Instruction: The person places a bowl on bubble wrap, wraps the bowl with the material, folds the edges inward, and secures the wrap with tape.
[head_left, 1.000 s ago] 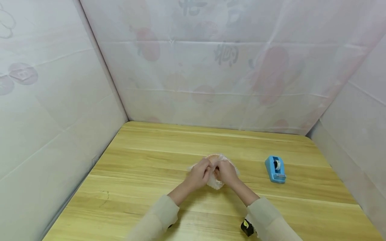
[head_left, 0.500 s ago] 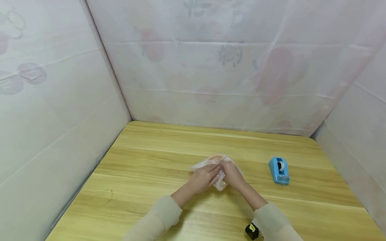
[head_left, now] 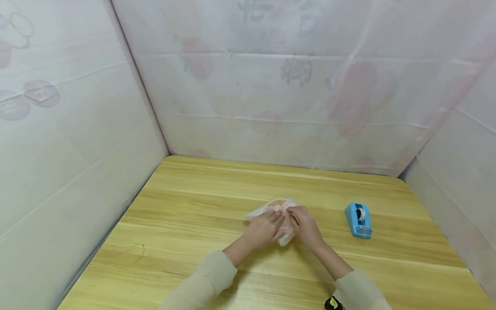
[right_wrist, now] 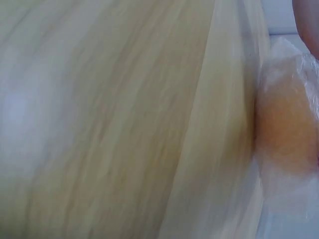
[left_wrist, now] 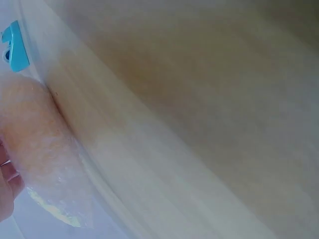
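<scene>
A rounded orange thing (head_left: 277, 202) lies on the table inside clear bubble wrap (head_left: 285, 239); the wrap hides its kind. My left hand (head_left: 263, 229) rests on top of the bundle, fingers laid fairly straight across the wrap. On the right side of it, my right hand (head_left: 307, 226) pinches the wrap between bent fingers and thumb. The left wrist view shows the wrapped bundle (left_wrist: 40, 124) at its left edge, with fingertips (left_wrist: 14, 181) against it. In the right wrist view the orange shows through the wrap (right_wrist: 286, 124) at the right edge.
A blue tape dispenser (head_left: 358, 220) with a roll in it stands right of the hands on the wooden table (head_left: 186, 206). A black object with a yellow mark (head_left: 333, 303) shows beside the right sleeve at the bottom edge. Pale printed cloth walls (head_left: 248, 99) enclose the table's back and sides.
My hands, close together over the bundle before, have parted: the right has moved slightly right, while the left has flattened onto the wrap. The wrap now covers more of the orange thing.
</scene>
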Demonstrator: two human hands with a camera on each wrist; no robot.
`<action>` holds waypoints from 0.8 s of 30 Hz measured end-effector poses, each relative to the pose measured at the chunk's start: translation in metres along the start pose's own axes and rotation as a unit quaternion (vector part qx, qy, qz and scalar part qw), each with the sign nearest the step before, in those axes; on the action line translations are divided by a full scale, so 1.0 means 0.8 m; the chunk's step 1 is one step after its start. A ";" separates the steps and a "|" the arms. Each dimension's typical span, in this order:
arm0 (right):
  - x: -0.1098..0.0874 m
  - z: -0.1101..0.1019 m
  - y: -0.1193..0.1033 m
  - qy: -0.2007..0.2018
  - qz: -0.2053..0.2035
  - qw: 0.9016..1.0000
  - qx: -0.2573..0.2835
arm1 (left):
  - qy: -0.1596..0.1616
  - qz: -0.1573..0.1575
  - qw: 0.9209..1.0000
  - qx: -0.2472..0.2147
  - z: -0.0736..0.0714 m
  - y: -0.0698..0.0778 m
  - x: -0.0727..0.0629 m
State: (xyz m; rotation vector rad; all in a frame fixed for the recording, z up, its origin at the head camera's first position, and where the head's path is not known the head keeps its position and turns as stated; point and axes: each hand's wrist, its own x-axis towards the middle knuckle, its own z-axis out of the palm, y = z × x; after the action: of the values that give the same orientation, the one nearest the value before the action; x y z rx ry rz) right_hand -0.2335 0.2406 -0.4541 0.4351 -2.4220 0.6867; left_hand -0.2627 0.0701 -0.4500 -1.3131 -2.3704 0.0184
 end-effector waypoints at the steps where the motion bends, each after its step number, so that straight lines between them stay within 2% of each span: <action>1: -0.001 0.000 0.000 0.014 -0.005 1.000 -0.001 | -0.009 0.003 1.000 0.010 0.000 0.000 0.001; 4: -0.003 -0.002 0.001 0.022 -0.005 1.000 0.012 | -0.047 0.011 0.999 0.015 -0.001 0.001 0.002; 10: -0.004 -0.002 0.006 -0.008 -0.011 1.000 0.028 | -0.111 0.018 0.993 -0.023 -0.004 0.000 0.005; 17: -0.002 0.002 0.012 -0.035 0.018 0.999 0.038 | -0.183 0.000 0.981 -0.063 -0.006 0.003 0.014; 24: 0.000 0.003 0.010 -0.044 0.017 0.998 0.043 | -0.207 0.001 0.978 -0.041 -0.002 0.007 0.020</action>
State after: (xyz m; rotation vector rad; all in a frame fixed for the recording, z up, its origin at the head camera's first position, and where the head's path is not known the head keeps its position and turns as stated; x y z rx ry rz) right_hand -0.2383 0.2459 -0.4591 0.4695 -2.4947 0.8050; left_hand -0.2653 0.0862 -0.4441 -1.4662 -2.7399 0.2167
